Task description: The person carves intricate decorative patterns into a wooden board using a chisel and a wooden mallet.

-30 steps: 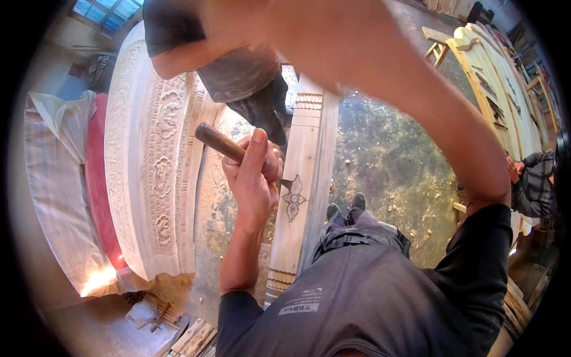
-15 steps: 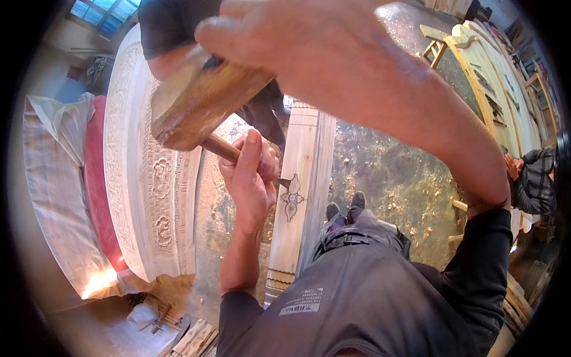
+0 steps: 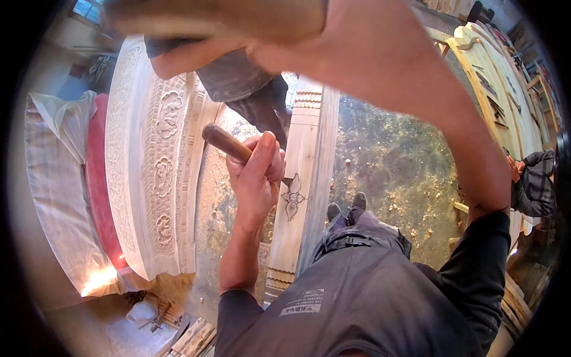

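Note:
My left hand [image 3: 256, 181] is wrapped around the wooden handle of a chisel [image 3: 225, 143], thumb up along it. The blade slants down to the right, its tip at the edge of a dark-outlined flower pattern [image 3: 292, 199] on a long pale wooden beam [image 3: 299, 149]. Above, near the top of the view, my right hand [image 3: 333, 44] grips a wooden mallet [image 3: 220, 16]. The mallet is apart from the chisel and cut off by the picture's upper edge; its handle is hidden.
Left of the beam lies a carved panel [image 3: 138, 172] with raised ornament. Another person's dark clothing [image 3: 235, 77] shows beyond it. At the right, a second person [image 3: 535, 181] is beside a bench [image 3: 493, 89] with several tools. Shavings litter the floor [image 3: 392, 160].
The mallet, close over the chisel's handle before, has risen up and away with my right hand, baring the handle end. The chisel stays at the flower's edge.

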The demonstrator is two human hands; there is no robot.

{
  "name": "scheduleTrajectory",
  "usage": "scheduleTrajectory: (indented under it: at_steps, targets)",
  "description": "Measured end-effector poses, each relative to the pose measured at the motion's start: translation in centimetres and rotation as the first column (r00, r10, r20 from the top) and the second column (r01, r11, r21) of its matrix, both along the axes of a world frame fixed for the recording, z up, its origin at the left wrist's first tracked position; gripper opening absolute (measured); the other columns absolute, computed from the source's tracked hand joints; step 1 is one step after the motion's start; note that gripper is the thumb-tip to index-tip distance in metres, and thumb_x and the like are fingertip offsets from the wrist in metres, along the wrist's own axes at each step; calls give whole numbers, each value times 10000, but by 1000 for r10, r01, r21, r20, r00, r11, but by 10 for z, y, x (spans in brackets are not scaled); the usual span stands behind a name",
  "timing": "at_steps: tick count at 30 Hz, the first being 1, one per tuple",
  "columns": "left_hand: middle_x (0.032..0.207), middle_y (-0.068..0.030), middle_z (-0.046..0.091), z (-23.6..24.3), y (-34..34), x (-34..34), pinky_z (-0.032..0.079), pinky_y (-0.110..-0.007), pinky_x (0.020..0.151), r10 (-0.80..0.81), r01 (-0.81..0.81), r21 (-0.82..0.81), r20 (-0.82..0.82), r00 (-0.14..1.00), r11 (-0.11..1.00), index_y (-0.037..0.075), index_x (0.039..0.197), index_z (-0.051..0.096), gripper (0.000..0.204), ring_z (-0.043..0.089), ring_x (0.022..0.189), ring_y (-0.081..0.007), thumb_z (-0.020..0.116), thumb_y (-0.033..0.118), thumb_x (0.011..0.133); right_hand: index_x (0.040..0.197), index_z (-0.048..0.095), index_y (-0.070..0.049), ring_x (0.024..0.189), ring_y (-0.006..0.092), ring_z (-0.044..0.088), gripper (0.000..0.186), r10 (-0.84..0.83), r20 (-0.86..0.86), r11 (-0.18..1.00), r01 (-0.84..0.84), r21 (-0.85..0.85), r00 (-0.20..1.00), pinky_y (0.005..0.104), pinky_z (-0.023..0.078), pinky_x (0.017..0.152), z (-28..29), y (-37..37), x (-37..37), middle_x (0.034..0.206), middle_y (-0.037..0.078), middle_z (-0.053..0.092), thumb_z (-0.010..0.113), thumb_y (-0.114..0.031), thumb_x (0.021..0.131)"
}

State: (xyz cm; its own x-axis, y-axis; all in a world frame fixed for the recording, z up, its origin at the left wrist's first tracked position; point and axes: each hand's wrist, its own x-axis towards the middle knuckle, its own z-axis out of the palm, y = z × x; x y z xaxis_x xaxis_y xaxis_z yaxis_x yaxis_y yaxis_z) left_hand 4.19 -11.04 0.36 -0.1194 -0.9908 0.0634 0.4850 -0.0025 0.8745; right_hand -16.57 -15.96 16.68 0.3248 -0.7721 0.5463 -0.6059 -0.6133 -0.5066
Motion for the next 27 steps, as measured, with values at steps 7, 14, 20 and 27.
scheduleTrajectory:
  at_steps: [7, 14, 20, 27]
  targets:
    - [535, 69, 349, 3, -6, -6, 182, -271, 436, 3, -3, 44, 9, 1000, 999, 127, 666, 460, 445, 267, 448, -37, 682, 219, 1041, 1069, 732, -73, 834, 284, 768, 206, -66, -387, 928, -85, -362, 920, 420, 601, 697, -25, -28, 11, 863, 119, 760, 719, -137, 873]
    - [554, 56, 327, -1, -3, -2, 173, -283, 440, -1, -3, 43, 81, 997, 999, 142, 713, 419, 424, 238, 456, -53, 626, 252, 1067, 1164, 695, 48, 896, 190, 748, 304, 148, 350, 988, -124, -90, 925, 308, 603, 685, 5, 6, 15, 1036, 122, 760, 689, -189, 973]
    - [583, 90, 382, 0, -1, 3, 189, -254, 457, -13, 6, 100, 73, 997, 995, 136, 669, 510, 423, 297, 488, -19, 752, 258, 995, 1089, 703, -39, 787, 210, 752, 188, 26, -293, 817, -190, -545, 956, 319, 590, 670, -38, -51, 13, 887, 103, 738, 678, -100, 913]
    - [592, 93, 393, 5, -4, -7, 197, -252, 474, -5, -6, 106, 105, 994, 994, 140, 679, 517, 412, 301, 500, -19, 745, 260, 1001, 1128, 735, -18, 852, 183, 743, 266, -71, -279, 982, 19, -186, 958, 317, 585, 767, -8, -29, 18, 976, 101, 756, 751, -159, 903]
